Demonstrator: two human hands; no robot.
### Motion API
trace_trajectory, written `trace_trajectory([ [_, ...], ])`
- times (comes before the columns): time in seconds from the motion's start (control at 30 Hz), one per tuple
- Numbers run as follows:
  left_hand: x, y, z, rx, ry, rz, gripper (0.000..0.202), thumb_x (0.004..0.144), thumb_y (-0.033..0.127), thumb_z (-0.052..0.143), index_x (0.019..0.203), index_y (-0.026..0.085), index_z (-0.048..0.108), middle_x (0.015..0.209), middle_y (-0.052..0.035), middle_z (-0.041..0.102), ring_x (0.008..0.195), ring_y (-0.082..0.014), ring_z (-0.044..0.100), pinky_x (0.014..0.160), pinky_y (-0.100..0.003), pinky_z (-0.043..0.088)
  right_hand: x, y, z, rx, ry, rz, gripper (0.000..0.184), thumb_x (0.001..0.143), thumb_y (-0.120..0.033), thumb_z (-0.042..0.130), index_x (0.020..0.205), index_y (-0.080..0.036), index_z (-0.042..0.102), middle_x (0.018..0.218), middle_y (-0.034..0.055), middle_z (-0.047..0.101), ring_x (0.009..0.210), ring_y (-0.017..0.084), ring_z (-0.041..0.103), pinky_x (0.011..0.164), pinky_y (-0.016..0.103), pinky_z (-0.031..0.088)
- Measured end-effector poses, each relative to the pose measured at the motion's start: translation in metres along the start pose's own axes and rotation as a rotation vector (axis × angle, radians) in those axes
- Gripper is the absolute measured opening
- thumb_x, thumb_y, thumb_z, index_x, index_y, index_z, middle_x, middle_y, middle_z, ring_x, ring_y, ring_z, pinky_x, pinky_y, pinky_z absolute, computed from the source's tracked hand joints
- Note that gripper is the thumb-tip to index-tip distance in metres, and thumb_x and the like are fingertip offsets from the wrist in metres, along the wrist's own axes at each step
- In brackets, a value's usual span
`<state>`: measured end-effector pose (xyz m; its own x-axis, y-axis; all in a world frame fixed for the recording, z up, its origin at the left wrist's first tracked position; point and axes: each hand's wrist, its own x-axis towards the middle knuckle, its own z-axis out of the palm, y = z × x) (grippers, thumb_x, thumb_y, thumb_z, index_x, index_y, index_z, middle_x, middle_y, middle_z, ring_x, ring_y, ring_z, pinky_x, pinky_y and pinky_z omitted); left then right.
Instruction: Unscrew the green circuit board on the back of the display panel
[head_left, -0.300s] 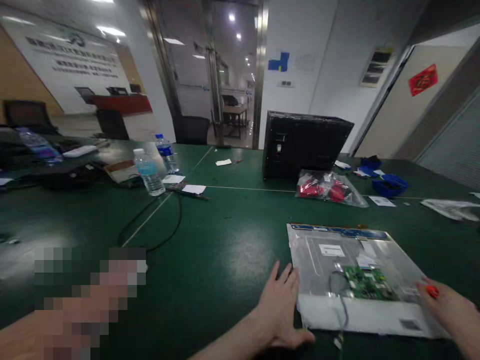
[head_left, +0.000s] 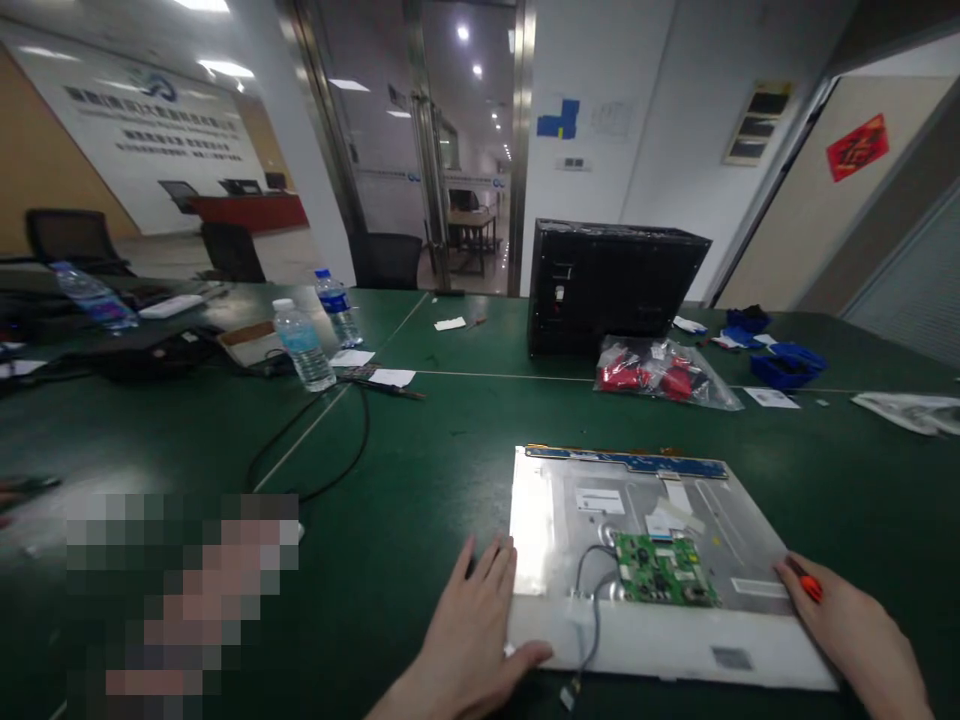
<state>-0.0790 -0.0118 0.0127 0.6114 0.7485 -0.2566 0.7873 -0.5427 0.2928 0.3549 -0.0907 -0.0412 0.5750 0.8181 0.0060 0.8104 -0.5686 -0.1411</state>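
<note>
On green table, left hand (head_left: pixel 469 640) flat, fingers spread against panel (head_left: pixel 660 560), right hand (head_left: pixel 855 630) pinching orange tool (head_left: pixel 810 587).

worktop (head_left: pixel 450 440): green mat, smooth, faint sheen | display panel (head_left: pixel 645 560): bare silvery sheet-metal back, glossy, white plastic strip at its near edge | circuit board (head_left: pixel 664 570): green, matt | bag (head_left: pixel 664 375) by far edge: clear glossy plastic | bottle (head_left: pixel 304 345): clear plastic | black case (head_left: pixel 607 290): matt

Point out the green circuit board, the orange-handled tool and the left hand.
green circuit board (head_left: pixel 664 570), head view, centre of the board.
orange-handled tool (head_left: pixel 811 589), head view, orange handle.
left hand (head_left: pixel 469 640), head view, back of hand.
</note>
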Motion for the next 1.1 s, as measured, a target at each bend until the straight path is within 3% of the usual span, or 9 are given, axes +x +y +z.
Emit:
trace_trajectory([
  [0.17,-0.019,-0.018,-0.004,0.136,0.050,-0.150,0.075,0.088,0.061,0.037,0.135,0.004,0.046,0.141,-0.0218,0.041,0.135,-0.0371,0.032,0.113,-0.059,0.014,-0.029,-0.050,0.004,-0.011,-0.110,-0.042,0.059,0.090,-0.046,0.027,0.124,-0.010,0.060,0.101,0.0202,0.070,0.082,0.031,0.070,0.070,0.042,0.055],
  [0.23,-0.023,-0.024,-0.006,0.187,0.083,-0.204,0.070,0.089,0.058,0.037,0.129,0.004,0.054,0.135,-0.0228,0.049,0.131,-0.0374,0.038,0.112,-0.058,0.017,-0.038,-0.063,0.007,0.004,-0.137,-0.074,0.059,0.092,-0.046,0.024,0.124,-0.012,0.060,0.097,0.0195,0.071,0.078,0.030,0.070,0.065,0.041,0.056],
  [0.37,-0.026,-0.031,-0.012,0.258,0.136,-0.298,0.063,0.090,0.054,0.039,0.107,0.001,0.069,0.116,-0.0256,0.063,0.117,-0.0385,0.052,0.106,-0.056,0.028,-0.051,-0.084,0.014,0.048,-0.116,-0.123,0.057,0.092,-0.044,0.023,0.119,-0.013,0.063,0.086,0.0181,0.072,0.065,0.028,0.070,0.055,0.040,0.056],
  [0.5,-0.024,-0.034,-0.022,0.291,0.147,-0.350,0.052,0.091,0.046,0.043,0.090,0.004,0.073,0.097,-0.0228,0.068,0.098,-0.0366,0.060,0.095,-0.054,0.038,-0.062,-0.103,0.018,0.027,-0.081,-0.170,0.049,0.091,-0.041,0.031,0.117,-0.016,0.064,0.100,0.0185,0.071,0.071,0.028,0.071,0.058,0.039,0.057],
  [0.6,-0.020,-0.039,-0.025,0.228,0.168,-0.295,0.037,0.092,0.034,0.043,0.092,0.009,0.070,0.097,-0.0178,0.068,0.096,-0.0327,0.061,0.088,-0.049,0.043,-0.068,-0.112,0.020,0.007,-0.068,-0.183,0.047,0.091,-0.038,0.033,0.119,-0.016,0.063,0.109,0.0189,0.068,0.074,0.028,0.071,0.061,0.039,0.058],
  [0.7,-0.010,-0.047,-0.023,0.124,0.174,-0.208,0.028,0.091,0.026,0.044,0.106,0.012,0.063,0.102,-0.0140,0.066,0.097,-0.0290,0.060,0.086,-0.043,0.045,-0.070,-0.116,0.024,-0.006,-0.076,-0.184,0.046,0.091,-0.037,0.035,0.121,-0.015,0.062,0.106,0.0189,0.069,0.073,0.027,0.072,0.060,0.037,0.058],
  [0.87,0.013,-0.057,-0.020,-0.013,0.233,-0.100,0.034,0.089,0.019,0.047,0.122,0.015,0.051,0.121,-0.0129,0.056,0.110,-0.0263,0.054,0.094,-0.038,0.042,-0.071,-0.122,0.026,-0.007,-0.070,-0.232,0.044,0.090,-0.035,0.038,0.121,-0.015,0.062,0.111,0.0176,0.068,0.077,0.025,0.072,0.063,0.035,0.058],
  [1.1,0.040,-0.060,-0.020,-0.044,0.157,0.014,0.017,0.088,0.017,0.046,0.101,0.018,0.057,0.107,-0.0089,0.057,0.095,-0.0215,0.057,0.080,-0.030,0.046,-0.072,-0.133,0.020,-0.045,-0.152,-0.158,0.047,0.093,-0.039,0.034,0.126,-0.015,0.059,0.118,0.0177,0.064,0.079,0.026,0.071,0.066,0.036,0.058],
])
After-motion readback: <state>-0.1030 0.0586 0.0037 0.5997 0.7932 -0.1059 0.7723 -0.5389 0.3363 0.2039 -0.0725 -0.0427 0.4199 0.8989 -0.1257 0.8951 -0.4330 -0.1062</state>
